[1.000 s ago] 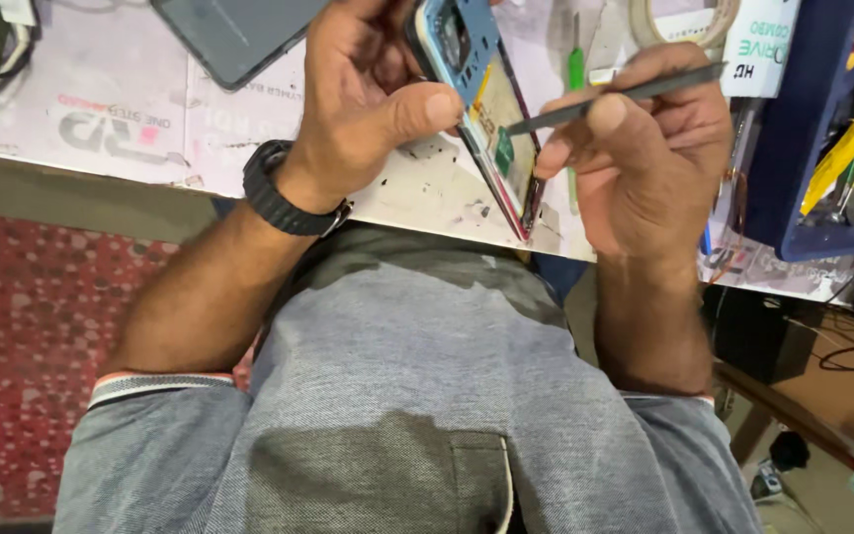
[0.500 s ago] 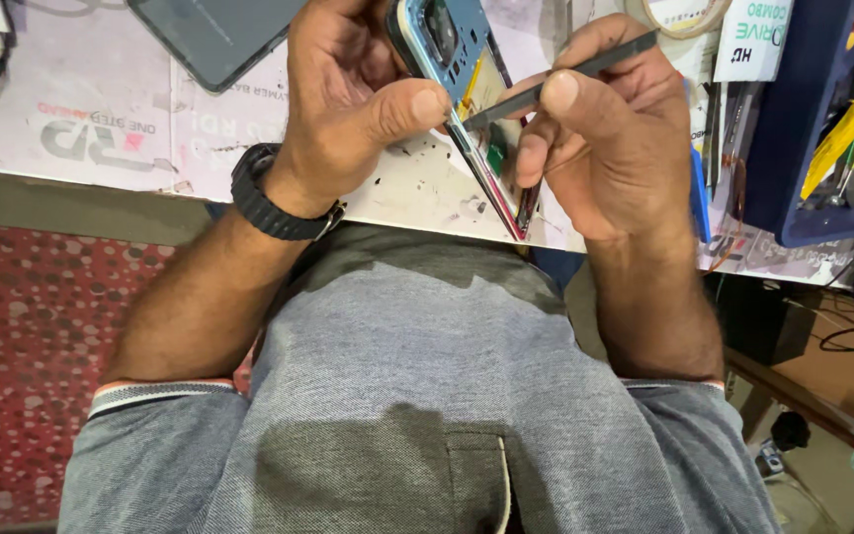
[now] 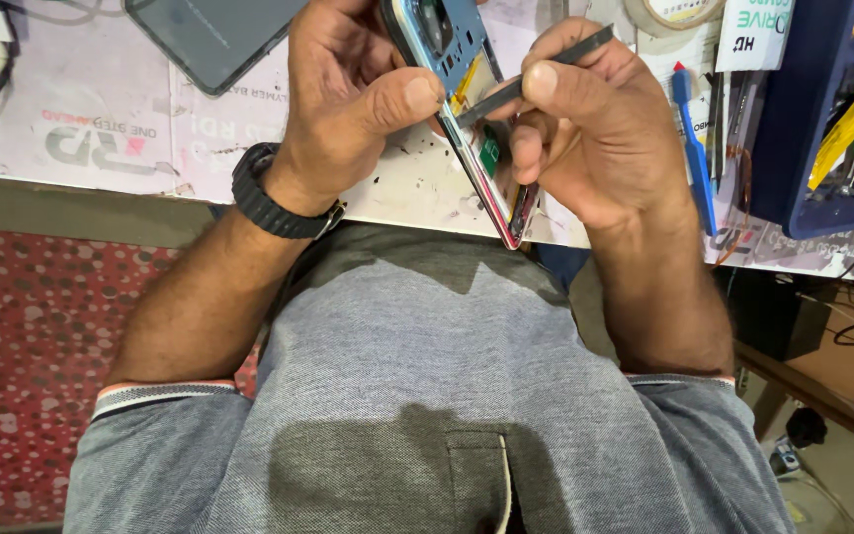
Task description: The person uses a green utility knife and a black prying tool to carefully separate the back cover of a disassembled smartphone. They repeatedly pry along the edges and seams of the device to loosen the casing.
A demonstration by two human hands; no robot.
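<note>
Quick count: two hands, left hand (image 3: 348, 94) and right hand (image 3: 600, 129). One opened phone (image 3: 457, 59), one thin dark tool (image 3: 536, 74), one wristwatch (image 3: 274, 198), one dark panel (image 3: 214, 35), one blue pen (image 3: 692, 148), one tape roll (image 3: 674, 12), one blue bin (image 3: 803, 129).

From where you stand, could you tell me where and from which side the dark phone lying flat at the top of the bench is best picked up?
Probably by the long edges of the dark phone, pinched from above. It lies flat, screen up, on the paper-covered bench, with its near corner clear of other things. The left hand is nearest but holds the opened phone frame; the right hand holds a thin tool.
</note>
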